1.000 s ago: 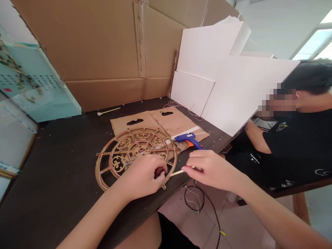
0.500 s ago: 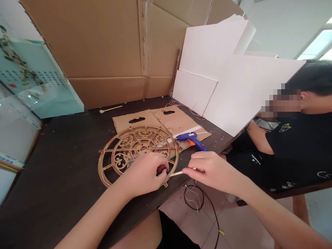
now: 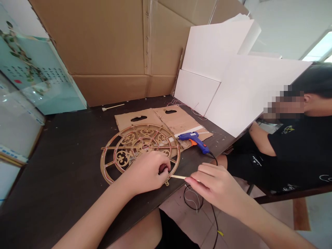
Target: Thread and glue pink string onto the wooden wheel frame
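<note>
A round gold-brown openwork frame (image 3: pixel 105 157) with rings, spokes and scroll ornaments lies partly on the dark table. Thin reddish wire runs along its rings. My left hand (image 3: pixel 147 171) rests over its near right part, thumb and fingers curled together at the rim; whatever they pinch is hidden. In my right hand (image 3: pixel 218 186), just past the table edge, is a thin pale wooden stick (image 3: pixel 178 176), its tip reaching the rim beside my left fingertips. A blue glue gun (image 3: pixel 193 137) with an orange trigger lies behind, its nozzle near the frame.
Under the frame is a flattened cardboard sheet (image 3: pixel 181 119). Toward the back lies a cotton-tipped stick (image 3: pixel 113 107). Cardboard walls (image 3: pixel 109 41) and white boards (image 3: pixel 228 79) stand behind. A cable (image 3: pixel 214 214) hangs by the table edge. Another person (image 3: pixel 298 148) sits at the right.
My right hand has moved slightly right and down, and the stick now lies flatter, its tip still at the rim. My left hand stays at the same place on the frame.
</note>
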A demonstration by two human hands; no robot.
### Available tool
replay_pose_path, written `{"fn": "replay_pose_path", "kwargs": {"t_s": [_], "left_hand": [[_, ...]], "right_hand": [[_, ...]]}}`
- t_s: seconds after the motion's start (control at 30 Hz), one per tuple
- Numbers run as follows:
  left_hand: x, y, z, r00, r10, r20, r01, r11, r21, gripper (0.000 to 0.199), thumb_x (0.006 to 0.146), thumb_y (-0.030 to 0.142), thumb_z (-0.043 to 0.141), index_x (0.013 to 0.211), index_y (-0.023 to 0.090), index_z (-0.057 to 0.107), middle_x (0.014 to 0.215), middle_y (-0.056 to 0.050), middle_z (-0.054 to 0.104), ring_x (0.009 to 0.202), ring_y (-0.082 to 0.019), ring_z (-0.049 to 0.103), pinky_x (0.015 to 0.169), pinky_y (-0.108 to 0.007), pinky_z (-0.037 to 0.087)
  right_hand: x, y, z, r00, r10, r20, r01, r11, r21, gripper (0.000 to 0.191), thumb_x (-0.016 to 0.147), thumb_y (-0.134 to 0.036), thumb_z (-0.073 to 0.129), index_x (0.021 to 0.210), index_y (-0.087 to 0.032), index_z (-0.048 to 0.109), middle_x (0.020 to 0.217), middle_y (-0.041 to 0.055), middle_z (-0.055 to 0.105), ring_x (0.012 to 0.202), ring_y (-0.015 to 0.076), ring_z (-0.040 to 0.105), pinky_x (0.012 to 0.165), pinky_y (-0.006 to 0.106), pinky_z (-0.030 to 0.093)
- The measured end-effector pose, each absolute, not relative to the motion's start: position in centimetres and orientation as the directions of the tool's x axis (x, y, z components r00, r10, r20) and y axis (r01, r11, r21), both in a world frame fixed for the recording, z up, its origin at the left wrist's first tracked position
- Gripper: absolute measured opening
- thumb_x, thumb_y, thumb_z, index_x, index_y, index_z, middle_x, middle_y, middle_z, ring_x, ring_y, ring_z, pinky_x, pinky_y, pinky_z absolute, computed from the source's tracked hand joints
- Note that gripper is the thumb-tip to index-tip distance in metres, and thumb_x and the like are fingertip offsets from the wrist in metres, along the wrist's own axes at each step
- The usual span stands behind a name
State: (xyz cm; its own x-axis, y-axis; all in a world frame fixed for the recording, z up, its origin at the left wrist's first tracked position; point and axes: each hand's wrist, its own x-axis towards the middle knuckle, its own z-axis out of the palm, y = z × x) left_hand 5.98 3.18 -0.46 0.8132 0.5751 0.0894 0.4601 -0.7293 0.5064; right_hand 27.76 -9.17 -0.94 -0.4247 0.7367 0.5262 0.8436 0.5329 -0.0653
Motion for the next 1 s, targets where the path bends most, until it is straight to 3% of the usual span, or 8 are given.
{"fn": "replay_pose_path", "kwargs": {"t_s": [0.23, 0.73, 1.0], "left_hand": [[6.0, 3.2, -0.4, 0.811, 0.578, 0.091, 0.46, -0.727, 0.51, 0.013, 0.074, 0.013, 0.057, 0.069, 0.022, 0.064, 0.066, 0.002, 0.061, 0.066, -0.016, 0.052, 0.063, -0.031, 0.033], [6.1, 3.1, -0.3, 0.812, 0.577, 0.08, 0.467, -0.727, 0.503, 0.014, 0.076, 0.015, 0.058, 0.073, 0.023, 0.069, 0.069, 0.001, 0.063, 0.067, -0.016, 0.054, 0.063, -0.03, 0.034], [6.1, 3.2, -0.3, 0.815, 0.574, 0.077, 0.466, -0.729, 0.502, 0.014, 0.078, 0.016, 0.058, 0.074, 0.023, 0.07, 0.07, 0.001, 0.063, 0.068, -0.016, 0.054, 0.064, -0.031, 0.035]], "right_hand": [[26.8, -10.4, -3.0, -0.256, 0.727, 0.637, 0.893, 0.429, -0.132, 0.038, 0.108, -0.02, 0.055, 0.072, -0.017, 0.064, 0.063, -0.0004, 0.051, 0.058, 0.0134, 0.046, 0.057, 0.032, 0.034], [26.5, -10.8, -5.2, -0.12, 0.708, 0.696, 0.885, 0.393, -0.248, 0.032, 0.106, -0.016, 0.058, 0.074, -0.016, 0.066, 0.064, -0.0013, 0.052, 0.056, 0.0116, 0.046, 0.054, 0.028, 0.037], [26.1, -11.0, -6.3, -0.072, 0.65, 0.757, 0.886, 0.39, -0.251, 0.019, 0.103, -0.012, 0.061, 0.087, -0.015, 0.071, 0.067, 0.0009, 0.061, 0.058, 0.0128, 0.055, 0.056, 0.028, 0.042]]}}
